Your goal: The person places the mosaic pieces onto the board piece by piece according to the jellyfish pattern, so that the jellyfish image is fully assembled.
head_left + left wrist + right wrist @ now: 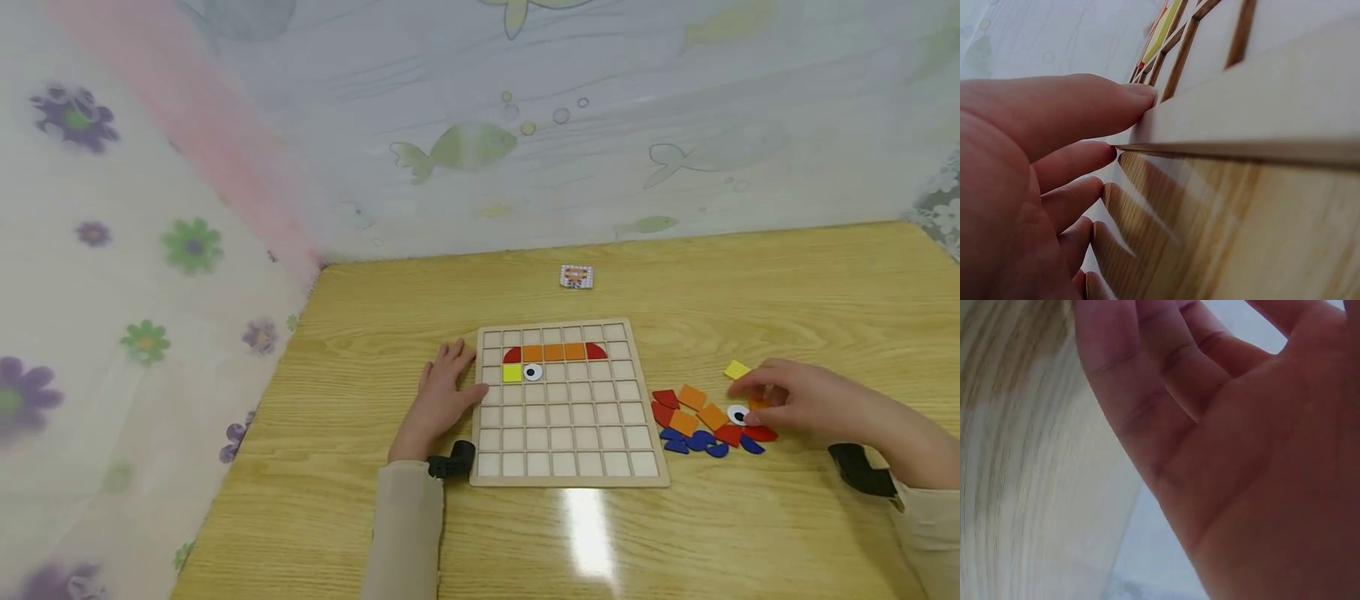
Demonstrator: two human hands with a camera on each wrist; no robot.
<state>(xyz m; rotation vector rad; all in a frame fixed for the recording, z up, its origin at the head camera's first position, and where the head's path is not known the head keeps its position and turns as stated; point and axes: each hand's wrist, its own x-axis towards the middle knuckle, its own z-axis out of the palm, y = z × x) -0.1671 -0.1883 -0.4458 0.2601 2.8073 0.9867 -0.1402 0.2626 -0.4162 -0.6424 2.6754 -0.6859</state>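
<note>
In the head view, a wooden grid board (570, 482) lies on the table. Its upper rows hold red quarter-round tiles (596, 352), orange square tiles (553, 352), a yellow square tile (512, 373) and a round eye tile (532, 372). My left hand (444, 392) rests at the board's left side, thumb on the rim and fingers spread beside it. Over the loose tiles at right, my right hand (798, 396) has bent fingers, with thumb and index tips apart around a second eye tile (738, 414). The right wrist view cuts off those fingertips.
Loose orange squares (692, 397), red pieces (664, 399) and blue pieces (701, 441) lie right of the board. Another yellow tile (737, 369) is beside the right hand. A small pattern card (577, 277) sits behind the board, before a curtain (585, 183) with fish prints.
</note>
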